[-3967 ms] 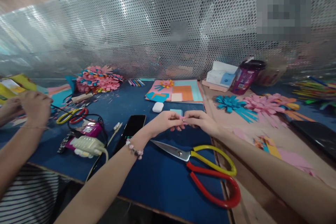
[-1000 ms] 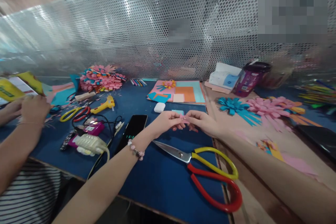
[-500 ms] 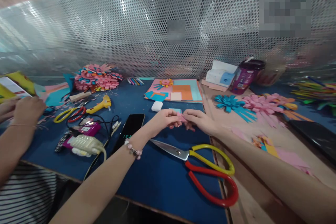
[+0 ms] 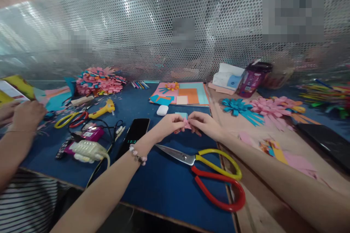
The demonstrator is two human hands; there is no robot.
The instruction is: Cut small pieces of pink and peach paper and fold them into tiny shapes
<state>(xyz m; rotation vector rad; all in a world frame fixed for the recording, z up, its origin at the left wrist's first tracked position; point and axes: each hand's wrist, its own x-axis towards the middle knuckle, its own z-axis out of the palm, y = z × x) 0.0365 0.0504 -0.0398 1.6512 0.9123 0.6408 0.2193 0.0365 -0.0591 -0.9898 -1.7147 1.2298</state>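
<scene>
A small piece of pink paper [image 4: 187, 123] is pinched between the fingertips of both hands, held above the blue tabletop. My left hand [image 4: 171, 123], with a beaded bracelet on its wrist, grips the paper's left side. On the other side my right hand [image 4: 203, 123] has its fingers curled on the same piece. Just behind them lies a small light-blue paper stack [image 4: 181, 115], partly hidden by the fingers. Large scissors [image 4: 188, 158] with one yellow and one red handle rest below my hands. Left of the scissors, a black phone [image 4: 138, 131] is partly covered by my left forearm.
Coloured paper sheets [image 4: 202, 93] and a white case [image 4: 162, 110] lie ahead. Blue [image 4: 237, 107] and pink paper flowers [image 4: 269, 109] and a purple cup [image 4: 253, 82] are at right. At left are a yellow glue gun [image 4: 102, 111], a power strip [image 4: 87, 149] and a co-worker's hand [image 4: 28, 114].
The pink paper has turned a little between my fingertips, and more of it shows. My hands stay in nearly the same place; the whole view has shifted slightly.
</scene>
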